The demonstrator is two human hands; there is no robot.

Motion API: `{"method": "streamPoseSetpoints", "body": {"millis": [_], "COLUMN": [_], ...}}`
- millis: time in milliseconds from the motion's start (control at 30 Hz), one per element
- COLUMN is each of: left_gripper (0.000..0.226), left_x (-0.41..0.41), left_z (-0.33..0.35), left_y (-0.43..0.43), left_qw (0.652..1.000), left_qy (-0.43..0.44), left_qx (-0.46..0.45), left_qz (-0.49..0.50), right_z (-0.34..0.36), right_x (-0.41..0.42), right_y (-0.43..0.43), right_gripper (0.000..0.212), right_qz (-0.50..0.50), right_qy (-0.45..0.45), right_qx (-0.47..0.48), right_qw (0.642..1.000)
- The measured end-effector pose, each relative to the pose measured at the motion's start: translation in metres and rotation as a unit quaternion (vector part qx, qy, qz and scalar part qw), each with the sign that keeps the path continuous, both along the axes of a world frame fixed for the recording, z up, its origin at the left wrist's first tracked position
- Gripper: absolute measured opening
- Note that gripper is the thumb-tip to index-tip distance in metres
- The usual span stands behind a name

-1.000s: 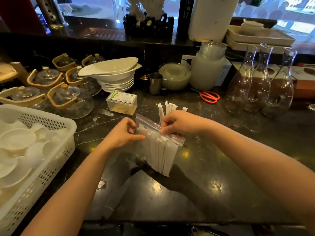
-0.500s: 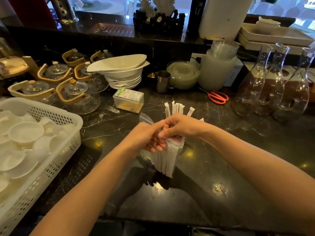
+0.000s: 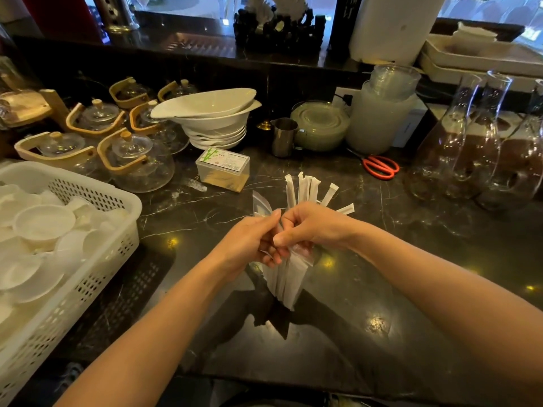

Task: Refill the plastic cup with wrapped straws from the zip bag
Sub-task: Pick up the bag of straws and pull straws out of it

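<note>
A clear zip bag full of white paper-wrapped straws hangs above the dark marble counter, held at its top by both hands. My left hand pinches the bag's left side near the opening. My right hand is closed around a bunch of wrapped straws whose upper ends fan out above my fingers. A flap of the bag's mouth sticks up behind my left hand. The plastic cup is hidden behind my hands.
A white slotted basket of small white dishes stands at the left. Glass teapots, stacked white bowls, a toothpick box, a steel jug, red scissors and glass carafes line the back.
My left hand moved right along the bag's top until it met my right hand. The straw bunch has risen higher out of the bag and fanned wider.
</note>
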State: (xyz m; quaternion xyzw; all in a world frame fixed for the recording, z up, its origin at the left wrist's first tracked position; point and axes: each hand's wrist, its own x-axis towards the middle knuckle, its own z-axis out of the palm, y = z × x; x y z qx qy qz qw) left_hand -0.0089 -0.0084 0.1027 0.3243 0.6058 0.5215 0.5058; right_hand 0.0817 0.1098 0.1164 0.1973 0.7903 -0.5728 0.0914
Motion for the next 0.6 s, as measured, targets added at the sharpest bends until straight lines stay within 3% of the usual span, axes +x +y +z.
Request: {"method": "streamPoseSetpoints", "body": {"millis": [167,333,600], "left_gripper": [0.048,0.042,0.043], "left_x": [0.002,0.005,0.009], "left_z": [-0.005,-0.008,-0.01], "left_y": [0.001,0.002,0.003], "left_qw": [0.999,0.994,0.99], "left_qy": [0.001,0.067,0.041], "left_qx": [0.022,0.051,0.082], "left_qz": [0.036,0.073,0.108], "right_z": [-0.002,-0.007,-0.017], "right_x": [0.0,0.001,0.003], "right_y": [-0.002,-0.005,-0.001], "right_gripper": [0.034,0.03,0.027], "right_qz": [-0.014,-0.037,-0.053], "right_qy": [0.021,0.052,0.079], "right_qx": [-0.006,-0.046,-0.21], "right_qw": [1.0,0.997,0.973]}}
